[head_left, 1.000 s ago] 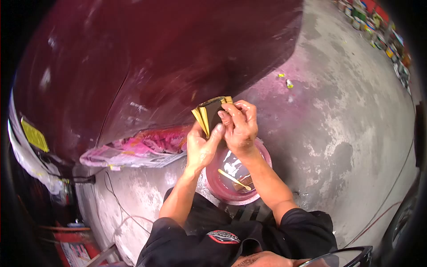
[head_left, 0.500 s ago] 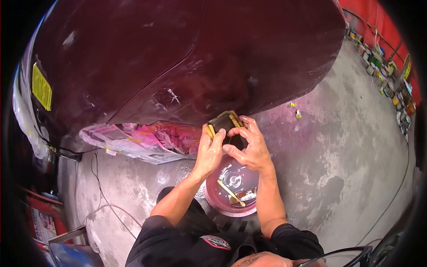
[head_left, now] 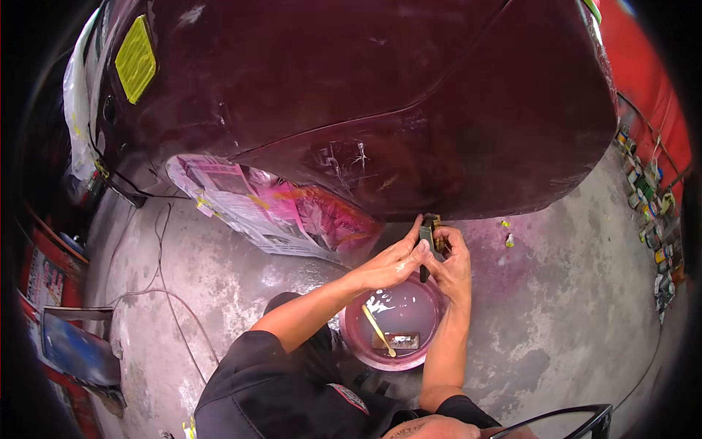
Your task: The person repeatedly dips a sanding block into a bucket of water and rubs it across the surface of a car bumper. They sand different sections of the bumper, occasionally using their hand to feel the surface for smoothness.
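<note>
Folded sandpaper is held up just above the far rim of the basin, seen edge-on: dark grit face, yellow backing showing at the top.

Left hand: closed on the sandpaper, thumb and fingertips pinched on its near-left side. Right hand: closed on the same piece from the other side, fingers curled round its top edge. Both hands are pressed together around it, directly above the basin's far rim.

The top of the sandpaper is level with the lower edge of the maroon car panel, which fills the view beyond the basin. Contact with the panel cannot be told. White scratch marks are seen on the panel, up and left of the basin.

The basin is pink, set on the concrete floor between the person's forearms, and holds cloudy water. A pale stick is laid slanting in it, with a small dark block just beside the stick's near end.

Left of the basin, pink-stained newspaper masking is hung under the panel. Further up-left of the basin, a yellow sticker is seen on the car body. A thin cable is run across the floor well left of the basin. Well right of the basin, paint cans are lined along the red wall.
</note>
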Available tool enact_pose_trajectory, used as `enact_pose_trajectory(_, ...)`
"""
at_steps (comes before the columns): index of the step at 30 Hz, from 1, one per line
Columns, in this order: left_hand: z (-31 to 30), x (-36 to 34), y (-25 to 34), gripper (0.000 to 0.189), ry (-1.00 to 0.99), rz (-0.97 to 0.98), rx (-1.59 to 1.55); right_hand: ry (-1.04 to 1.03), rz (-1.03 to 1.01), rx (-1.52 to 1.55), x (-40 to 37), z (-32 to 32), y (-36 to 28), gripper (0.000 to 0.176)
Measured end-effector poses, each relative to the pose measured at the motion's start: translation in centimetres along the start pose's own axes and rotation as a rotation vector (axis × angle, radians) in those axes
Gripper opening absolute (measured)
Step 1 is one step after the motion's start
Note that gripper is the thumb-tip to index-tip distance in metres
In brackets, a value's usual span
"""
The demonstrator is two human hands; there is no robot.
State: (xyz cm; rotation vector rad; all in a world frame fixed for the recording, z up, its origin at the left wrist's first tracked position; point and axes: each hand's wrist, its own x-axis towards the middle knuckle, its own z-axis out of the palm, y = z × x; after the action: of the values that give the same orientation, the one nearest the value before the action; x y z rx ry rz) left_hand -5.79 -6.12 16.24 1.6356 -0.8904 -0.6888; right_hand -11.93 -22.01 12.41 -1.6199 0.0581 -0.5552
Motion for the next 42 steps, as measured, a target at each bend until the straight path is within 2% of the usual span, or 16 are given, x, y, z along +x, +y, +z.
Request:
enact_pose_trajectory(4, 0.7, 0.2, -0.3, 0.107, 0.115, 0.025, 0.18, -0.02, -0.007, 0.057, 0.3, 0.1, 1.6, 0.046)
enact_pose_trajectory(6, 1.2, -0.6, 2.4, 0.101, 0.249, -0.276, 0.424, -0.122, 0.095, 0.149, 0.1, -0.7, 1.3, 0.043)
enact_pose_trajectory(7, 0.7, -0.7, 3.3, 0.101, 0.216, -0.267, 0.429, -0.248, 0.19, 0.253, 0.1, -1.3, 1.1, 0.041)
enact_pose_trajectory(9, -0.8, -0.9, 4.5, 0.08, -0.094, -0.354, 1.164, -0.31, 0.221, -0.033, 0.0, -2.6, 1.1, 0.042)
enact_pose_trajectory(11, -1.8, -1.2, 3.6, 0.061, -0.049, -0.391, 1.239, -0.8, 0.234, -0.536, 0.0, -2.1, 4.6, 0.046)
enact_pose_trajectory(13, -2.8, -1.9, 3.0, 0.061, -0.117, -0.363, 1.244, -0.948, 0.312, -0.685, -1.2, 0.7, 9.7, 0.056)
enact_pose_trajectory(15, -2.8, -2.1, 2.7, 0.063, -0.156, -0.173, 1.183, -0.999, 0.467, -0.745, -2.8, 3.1, 8.5, 0.05)
enact_pose_trajectory(17, -2.1, -1.3, 4.7, 0.083, -0.335, -0.308, 1.114, -1.158, 0.356, -0.947, -5.4, 6.6, 18.7, 0.042)
enact_pose_trajectory(21, -2.6, -1.6, 1.3, 0.082, -0.381, -0.12, 1.021, -1.115, 0.426, -1.022, -5.4, 6.0, 14.9, 0.036)
enact_pose_trajectory(23, -3.6, -1.2, 0.0, 0.081, -0.342, -0.246, 1.046, -1.153, 0.486, -0.891, -3.5, 4.7, 11.4, 0.034)
enact_pose_trajectory(27, -6.3, 0.5, -6.0, 0.08, -0.322, -0.452, 0.922, -0.641, -0.033, -0.433, 0.1, -3.9, 1.5, 0.045)
enact_pose_trajectory(31, -7.7, -0.5, -16.0, 0.074, -0.058, -0.304, 0.95, 0.443, -0.376, -0.39, 2.1, -10.2, -2.5, 0.045)
enact_pose_trajectory(33, -8.7, 0.2, -18.0, 0.068, -0.136, -0.344, 1.04, 0.883, -0.325, -0.048, 3.7, -11.1, -4.3, 0.045)
enact_pose_trajectory(35, -8.0, 0.4, -18.7, 0.063, -0.211, -0.553, 0.689, 1.219, -0.334, -0.126, 6.6, -11.6, -3.6, 0.043)
enact_pose_trajectory(39, -3.5, -0.2, -17.7, 0.057, -0.022, -0.347, 0.791, 1.415, -0.371, -0.171, 10.9, -10.2, -1.5, 0.038)
enact_pose_trajectory(42, -2.9, 0.1, -16.1, 0.056, -0.063, -0.434, 0.768, 1.438, -0.422, -0.217, 11.6, -9.6, -0.6, 0.043)
